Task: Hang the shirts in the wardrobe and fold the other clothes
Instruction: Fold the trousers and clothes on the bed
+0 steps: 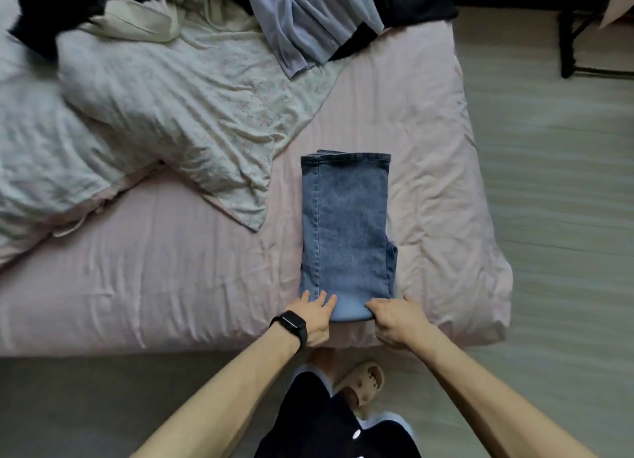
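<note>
Denim jeans (pixel 346 231) folded once | left hand (pixel 314 315) flat on near fold, right hand (pixel 398 320) pinches it | far pile (pixel 319 18) unsorted

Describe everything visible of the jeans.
The jeans are faded blue denim, folded into a long flat stack with the hems at the far end. They lie on the pink sheet near the bed's edge. The left hand rests flat fingers on the near edge; the right hand pinches its other corner.

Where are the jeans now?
In the head view, the folded jeans lie on the pink sheet, right of the white blanket; the left hand and right hand touch their near end.
</note>
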